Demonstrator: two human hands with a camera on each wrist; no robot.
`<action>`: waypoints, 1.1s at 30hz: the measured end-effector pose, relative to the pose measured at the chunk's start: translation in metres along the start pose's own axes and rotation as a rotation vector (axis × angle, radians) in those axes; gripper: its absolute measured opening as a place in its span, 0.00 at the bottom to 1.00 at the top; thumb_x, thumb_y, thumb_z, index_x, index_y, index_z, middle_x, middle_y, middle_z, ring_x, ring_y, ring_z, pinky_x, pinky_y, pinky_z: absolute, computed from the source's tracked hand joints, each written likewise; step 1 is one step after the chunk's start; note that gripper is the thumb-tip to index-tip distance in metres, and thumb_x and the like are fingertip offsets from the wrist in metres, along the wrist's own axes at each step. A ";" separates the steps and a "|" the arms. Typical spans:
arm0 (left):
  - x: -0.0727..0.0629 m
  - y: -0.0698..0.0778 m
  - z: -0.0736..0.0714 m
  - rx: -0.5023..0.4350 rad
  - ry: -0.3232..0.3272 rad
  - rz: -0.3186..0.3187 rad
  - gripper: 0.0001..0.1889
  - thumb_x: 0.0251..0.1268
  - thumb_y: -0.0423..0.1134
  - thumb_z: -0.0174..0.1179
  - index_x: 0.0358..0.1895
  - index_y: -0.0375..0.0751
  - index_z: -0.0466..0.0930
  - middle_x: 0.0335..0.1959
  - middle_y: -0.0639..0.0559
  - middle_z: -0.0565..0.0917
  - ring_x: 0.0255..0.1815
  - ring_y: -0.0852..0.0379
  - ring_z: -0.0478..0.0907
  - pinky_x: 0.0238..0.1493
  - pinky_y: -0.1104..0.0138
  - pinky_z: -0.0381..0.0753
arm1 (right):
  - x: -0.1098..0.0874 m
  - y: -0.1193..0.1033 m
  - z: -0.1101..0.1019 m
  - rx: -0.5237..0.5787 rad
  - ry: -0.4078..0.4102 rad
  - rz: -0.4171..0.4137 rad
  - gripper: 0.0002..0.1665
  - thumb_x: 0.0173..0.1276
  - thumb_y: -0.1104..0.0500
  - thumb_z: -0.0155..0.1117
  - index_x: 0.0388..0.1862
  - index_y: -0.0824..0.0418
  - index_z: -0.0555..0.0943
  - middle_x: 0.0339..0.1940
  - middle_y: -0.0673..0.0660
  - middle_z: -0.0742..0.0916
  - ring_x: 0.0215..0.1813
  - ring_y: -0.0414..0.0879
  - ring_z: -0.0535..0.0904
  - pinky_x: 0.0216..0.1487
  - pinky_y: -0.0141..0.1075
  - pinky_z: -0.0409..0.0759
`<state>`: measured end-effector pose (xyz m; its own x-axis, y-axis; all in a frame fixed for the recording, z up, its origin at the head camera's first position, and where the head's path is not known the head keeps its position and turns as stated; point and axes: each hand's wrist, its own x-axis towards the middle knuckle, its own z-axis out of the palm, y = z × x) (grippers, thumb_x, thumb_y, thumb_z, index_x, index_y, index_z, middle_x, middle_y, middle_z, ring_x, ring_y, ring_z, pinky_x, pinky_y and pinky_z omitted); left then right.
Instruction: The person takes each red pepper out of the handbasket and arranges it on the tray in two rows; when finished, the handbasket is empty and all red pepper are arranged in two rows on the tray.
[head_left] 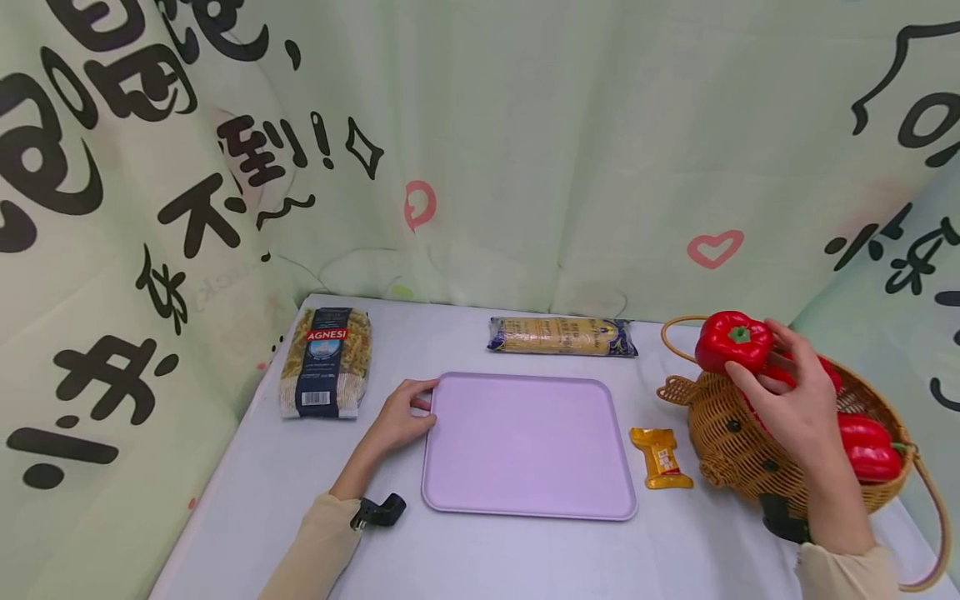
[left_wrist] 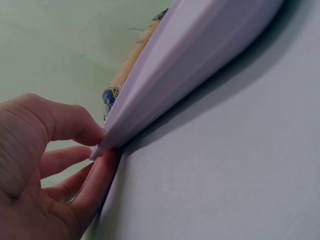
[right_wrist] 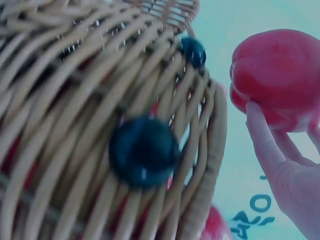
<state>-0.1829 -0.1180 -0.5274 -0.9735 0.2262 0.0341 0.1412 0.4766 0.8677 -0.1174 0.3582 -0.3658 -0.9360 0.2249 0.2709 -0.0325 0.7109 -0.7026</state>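
Observation:
My right hand (head_left: 798, 400) grips a red bell pepper (head_left: 733, 340) above the rim of a wicker basket (head_left: 723, 433) shaped like an animal's face. In the right wrist view the pepper (right_wrist: 280, 75) is up beside the basket's rim, with fingers around its lower side. More red peppers (head_left: 868, 447) lie inside the basket, partly behind my hand. The left hand (head_left: 403, 417) pinches the left edge of a lilac tray (head_left: 528, 446). In the left wrist view the thumb is on top of the tray's rim (left_wrist: 135, 110) and fingers are underneath.
A bag of Agnesi pasta (head_left: 326, 362) stands at the back left. Behind the tray lies a long pack of noodles (head_left: 562, 337). An orange-yellow wrapped snack (head_left: 662, 458) is between tray and basket. The basket's handle (head_left: 933, 533) loops out to the right.

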 end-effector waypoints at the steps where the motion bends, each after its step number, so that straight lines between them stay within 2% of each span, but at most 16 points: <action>1: 0.000 0.000 0.000 0.002 -0.002 -0.003 0.31 0.51 0.25 0.65 0.65 0.33 0.75 0.55 0.41 0.77 0.45 0.50 0.81 0.43 0.63 0.83 | 0.000 -0.001 0.002 0.006 0.001 -0.005 0.47 0.67 0.55 0.67 0.80 0.46 0.54 0.72 0.67 0.66 0.68 0.62 0.66 0.41 0.11 0.68; 6: 0.000 0.001 0.000 0.013 -0.009 -0.012 0.31 0.52 0.26 0.66 0.65 0.34 0.75 0.56 0.41 0.76 0.46 0.50 0.81 0.44 0.62 0.83 | -0.001 -0.005 0.014 0.022 0.000 -0.008 0.46 0.67 0.54 0.67 0.79 0.47 0.55 0.70 0.67 0.67 0.64 0.63 0.68 0.41 0.11 0.68; 12: 0.000 0.002 -0.001 0.011 -0.010 -0.014 0.32 0.52 0.26 0.66 0.65 0.35 0.75 0.56 0.41 0.76 0.46 0.50 0.80 0.44 0.62 0.82 | 0.001 -0.010 0.030 0.068 -0.015 0.016 0.46 0.67 0.53 0.66 0.79 0.49 0.55 0.72 0.66 0.66 0.66 0.68 0.66 0.40 0.12 0.68; 19: 0.000 0.001 -0.001 -0.001 0.014 0.006 0.31 0.50 0.25 0.65 0.64 0.33 0.75 0.55 0.40 0.77 0.45 0.49 0.81 0.44 0.62 0.81 | 0.002 -0.018 0.052 0.129 -0.008 0.020 0.45 0.68 0.53 0.67 0.79 0.51 0.56 0.73 0.62 0.68 0.65 0.64 0.69 0.43 0.14 0.70; 25: 0.000 0.001 0.000 0.003 0.016 0.011 0.32 0.49 0.25 0.65 0.64 0.33 0.75 0.55 0.40 0.77 0.45 0.49 0.81 0.44 0.62 0.81 | 0.005 -0.023 0.072 0.196 -0.038 -0.010 0.44 0.68 0.55 0.66 0.77 0.58 0.58 0.71 0.64 0.70 0.65 0.63 0.68 0.43 0.16 0.72; 33: 0.000 -0.001 0.002 0.013 0.015 0.005 0.32 0.50 0.25 0.65 0.64 0.34 0.75 0.56 0.41 0.77 0.45 0.50 0.81 0.43 0.62 0.81 | 0.004 -0.025 0.100 0.265 -0.076 -0.012 0.43 0.67 0.56 0.67 0.76 0.60 0.59 0.71 0.64 0.71 0.67 0.61 0.68 0.45 0.17 0.73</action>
<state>-0.1826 -0.1168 -0.5298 -0.9754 0.2157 0.0456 0.1478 0.4864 0.8611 -0.1555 0.2753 -0.4128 -0.9583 0.1597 0.2369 -0.1248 0.5119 -0.8499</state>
